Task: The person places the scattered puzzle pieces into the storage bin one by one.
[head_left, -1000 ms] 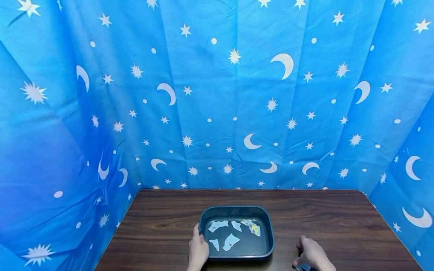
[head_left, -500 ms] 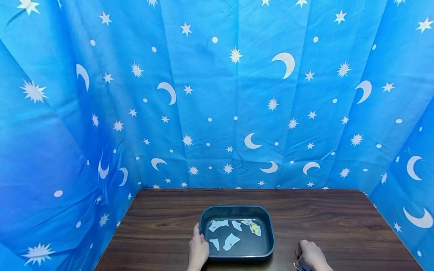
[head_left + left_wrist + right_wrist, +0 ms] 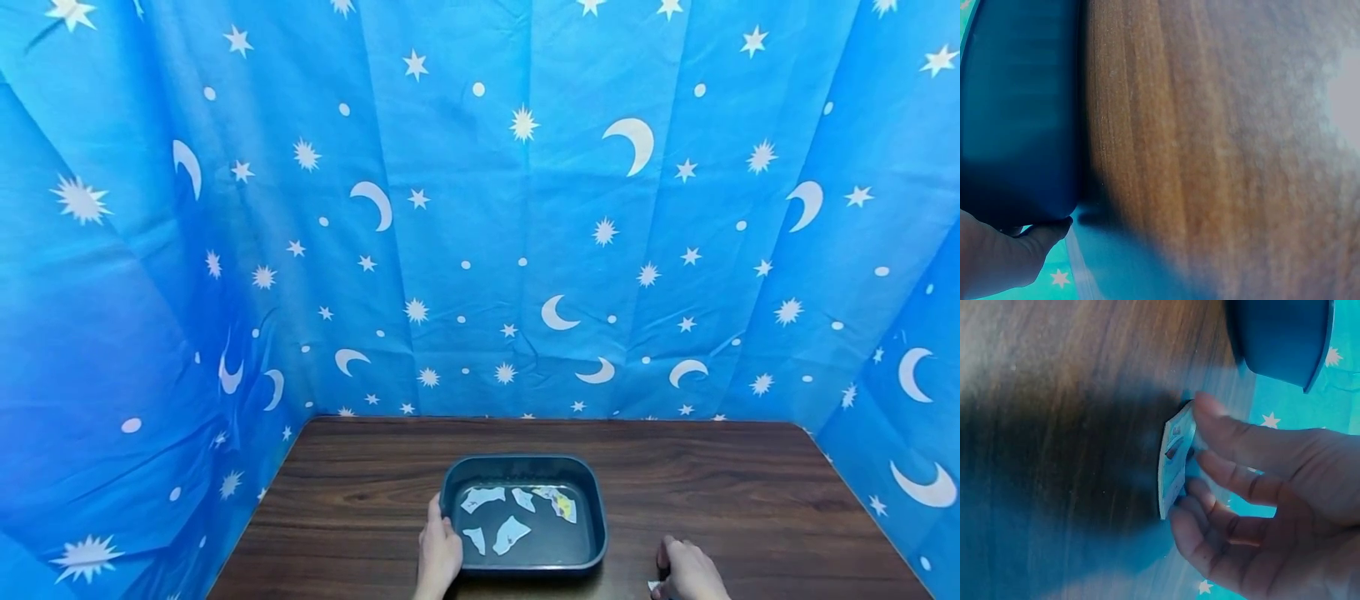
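My left hand (image 3: 439,554) grips the left side of a dark blue-green rectangular tray (image 3: 602,533). In the left wrist view the thumb (image 3: 1047,240) lies against the tray's end wall (image 3: 1019,112). Several flat, irregular pale pieces lie apart inside the tray, among them a yellow-printed piece (image 3: 566,507) at the right and a larger white piece (image 3: 512,535) in front. To the tray's right, my right hand (image 3: 692,571) is low over the table. The right wrist view shows that hand (image 3: 1254,487) pinching a thin printed piece (image 3: 1174,459) between thumb and fingers, tilted on edge.
The dark wood-grain table (image 3: 360,483) runs back to a blue curtain (image 3: 480,208) with white stars and moons, which hangs on the back and both sides. In the right wrist view, the tray's end (image 3: 1285,337) is a short way from the right hand.
My right hand has shifted slightly toward the near edge, and only a small pale corner of its piece shows in the head view now. The left hand, tray and pieces inside stay put.
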`<state>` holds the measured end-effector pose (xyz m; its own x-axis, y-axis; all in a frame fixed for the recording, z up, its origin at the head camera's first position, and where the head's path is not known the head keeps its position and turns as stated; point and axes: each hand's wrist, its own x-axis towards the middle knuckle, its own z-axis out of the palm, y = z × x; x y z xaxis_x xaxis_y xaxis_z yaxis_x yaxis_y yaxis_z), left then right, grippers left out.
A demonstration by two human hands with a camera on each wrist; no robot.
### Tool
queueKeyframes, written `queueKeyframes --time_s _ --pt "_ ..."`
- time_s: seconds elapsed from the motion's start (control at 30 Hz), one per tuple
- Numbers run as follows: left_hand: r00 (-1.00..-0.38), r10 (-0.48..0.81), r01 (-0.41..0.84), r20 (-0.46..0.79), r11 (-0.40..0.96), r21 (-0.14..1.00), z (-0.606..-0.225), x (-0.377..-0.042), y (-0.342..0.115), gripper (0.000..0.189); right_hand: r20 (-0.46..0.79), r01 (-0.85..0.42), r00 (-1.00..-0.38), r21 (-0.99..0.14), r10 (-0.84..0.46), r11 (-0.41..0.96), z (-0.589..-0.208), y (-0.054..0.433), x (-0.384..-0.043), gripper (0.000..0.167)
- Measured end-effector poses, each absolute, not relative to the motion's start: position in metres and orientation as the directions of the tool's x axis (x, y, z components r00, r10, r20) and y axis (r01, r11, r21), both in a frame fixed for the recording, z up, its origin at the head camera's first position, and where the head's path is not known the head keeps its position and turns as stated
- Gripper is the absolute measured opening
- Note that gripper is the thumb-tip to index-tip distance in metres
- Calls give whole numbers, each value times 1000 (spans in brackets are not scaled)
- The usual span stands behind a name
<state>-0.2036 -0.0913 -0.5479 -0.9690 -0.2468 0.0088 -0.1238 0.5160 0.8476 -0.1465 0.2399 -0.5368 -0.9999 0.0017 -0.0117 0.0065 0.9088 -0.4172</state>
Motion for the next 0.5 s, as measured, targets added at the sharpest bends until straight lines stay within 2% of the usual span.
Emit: queueKeyframes --time_s 0.1,0.23,0.5 --pt "-969 -247 -122 11 518 847 -547 -204 -92 39 -48 35 -999 -389 18 920 -536 239 -148 46" --pt "-968 -249 -116 21 522 845 -546 -204 -93 39 -125 99 -991 -376 55 921 -532 235 -151 41" --pt "-966 -249 -81 65 535 841 -543 -201 -93 37 -121 97 -991 -366 56 926 -532 234 -150 39"
